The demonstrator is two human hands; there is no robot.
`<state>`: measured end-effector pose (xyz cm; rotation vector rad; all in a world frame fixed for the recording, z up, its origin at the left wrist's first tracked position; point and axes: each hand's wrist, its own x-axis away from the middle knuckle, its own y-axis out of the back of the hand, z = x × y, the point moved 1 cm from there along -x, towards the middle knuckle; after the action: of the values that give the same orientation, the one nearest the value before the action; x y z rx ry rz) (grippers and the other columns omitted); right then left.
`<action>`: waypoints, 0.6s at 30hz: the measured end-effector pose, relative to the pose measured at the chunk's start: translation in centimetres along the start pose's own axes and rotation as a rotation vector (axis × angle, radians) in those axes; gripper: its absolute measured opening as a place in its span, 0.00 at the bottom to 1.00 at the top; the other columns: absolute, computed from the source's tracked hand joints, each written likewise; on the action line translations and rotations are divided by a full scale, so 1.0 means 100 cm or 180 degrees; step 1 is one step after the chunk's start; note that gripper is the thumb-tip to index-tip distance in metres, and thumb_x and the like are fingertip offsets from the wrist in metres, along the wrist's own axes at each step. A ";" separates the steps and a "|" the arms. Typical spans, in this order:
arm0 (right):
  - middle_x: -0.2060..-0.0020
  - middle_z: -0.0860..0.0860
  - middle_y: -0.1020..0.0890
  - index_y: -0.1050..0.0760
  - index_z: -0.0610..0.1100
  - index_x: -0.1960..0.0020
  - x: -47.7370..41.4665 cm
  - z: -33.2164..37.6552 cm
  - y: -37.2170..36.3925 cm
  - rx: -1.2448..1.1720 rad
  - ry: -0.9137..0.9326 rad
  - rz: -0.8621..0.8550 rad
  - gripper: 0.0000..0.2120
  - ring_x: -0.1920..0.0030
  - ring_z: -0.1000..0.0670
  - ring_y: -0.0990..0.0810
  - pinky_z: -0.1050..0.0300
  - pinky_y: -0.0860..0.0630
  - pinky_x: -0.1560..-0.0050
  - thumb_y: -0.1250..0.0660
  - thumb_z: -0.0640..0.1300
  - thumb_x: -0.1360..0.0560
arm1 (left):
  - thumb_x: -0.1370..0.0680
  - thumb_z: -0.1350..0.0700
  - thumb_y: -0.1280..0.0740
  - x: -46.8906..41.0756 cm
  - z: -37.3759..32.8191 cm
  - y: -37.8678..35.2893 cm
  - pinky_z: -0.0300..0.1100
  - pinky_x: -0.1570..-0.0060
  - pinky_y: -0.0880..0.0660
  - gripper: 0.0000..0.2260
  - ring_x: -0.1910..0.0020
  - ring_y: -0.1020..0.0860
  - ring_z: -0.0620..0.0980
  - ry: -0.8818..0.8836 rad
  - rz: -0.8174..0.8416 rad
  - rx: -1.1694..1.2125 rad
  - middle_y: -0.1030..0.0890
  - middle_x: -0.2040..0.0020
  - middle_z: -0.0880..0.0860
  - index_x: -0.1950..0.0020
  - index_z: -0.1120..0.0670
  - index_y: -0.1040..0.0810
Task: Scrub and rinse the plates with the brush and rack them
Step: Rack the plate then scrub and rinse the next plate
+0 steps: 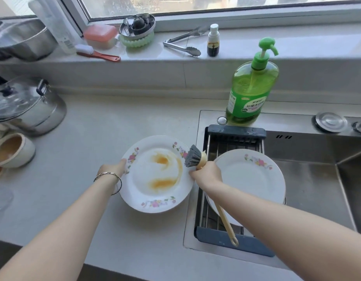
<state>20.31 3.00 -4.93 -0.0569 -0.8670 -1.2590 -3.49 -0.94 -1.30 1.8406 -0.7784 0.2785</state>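
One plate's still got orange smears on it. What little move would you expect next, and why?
Probably lifting the smeared plate toward the sink. The left hand grips its left rim, and the right hand, holding the brush, seems to touch its right rim. The brush points away from the orange smears, and the plate sits on the countertop beside the sink.

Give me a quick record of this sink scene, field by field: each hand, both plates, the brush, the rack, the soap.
left hand: holds the stained plate by its left rim
right hand: grips the brush near its head, at that plate's right rim
stained plate: orange smears, floral border, over the counter
brush: grey bristles raised, pale handle trailing over the rack
clean plate: lies in the rack, no stains visible
rack: spans the sink's left end
soap bottle: green, upright behind the rack
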 end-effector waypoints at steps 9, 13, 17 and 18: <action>0.67 0.47 0.25 0.25 0.40 0.61 0.005 -0.005 0.055 -0.0419 0.0192 0.0041 0.02 0.64 0.47 0.25 0.59 0.32 0.67 0.32 0.35 0.32 | 0.25 0.46 0.37 0.037 -0.014 0.000 0.43 0.52 0.34 0.20 0.52 0.28 0.56 -0.0649 -0.0153 0.0635 0.26 0.52 0.57 0.46 0.63 0.26; 0.69 0.47 0.26 0.24 0.35 0.64 0.022 -0.018 0.134 -0.0552 0.0526 -0.0274 0.04 0.67 0.49 0.30 0.57 0.36 0.66 0.30 0.33 0.33 | 0.34 0.33 0.35 0.080 -0.037 -0.030 0.48 0.50 0.23 0.29 0.51 0.20 0.56 -0.0585 0.1031 0.1929 0.20 0.44 0.55 0.42 0.53 0.22; 0.67 0.46 0.26 0.24 0.28 0.60 0.035 -0.048 0.219 -0.0560 0.0678 -0.0666 0.11 0.63 0.51 0.29 0.56 0.34 0.63 0.27 0.36 0.33 | 0.23 0.42 0.40 0.156 -0.070 -0.086 0.36 0.74 0.24 0.16 0.70 0.18 0.47 -0.0642 0.1662 0.2045 0.16 0.64 0.48 0.51 0.51 0.20; 0.67 0.46 0.26 0.25 0.27 0.59 0.038 -0.055 0.236 -0.0576 0.0677 -0.0715 0.11 0.63 0.51 0.30 0.56 0.34 0.63 0.28 0.35 0.33 | 0.22 0.42 0.41 0.171 -0.075 -0.102 0.35 0.76 0.25 0.14 0.72 0.19 0.46 -0.0627 0.1705 0.2068 0.17 0.67 0.47 0.53 0.50 0.21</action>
<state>43.30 5.53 3.14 0.0311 -0.5856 -1.5219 17.15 1.52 3.10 2.2475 -1.4441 0.7729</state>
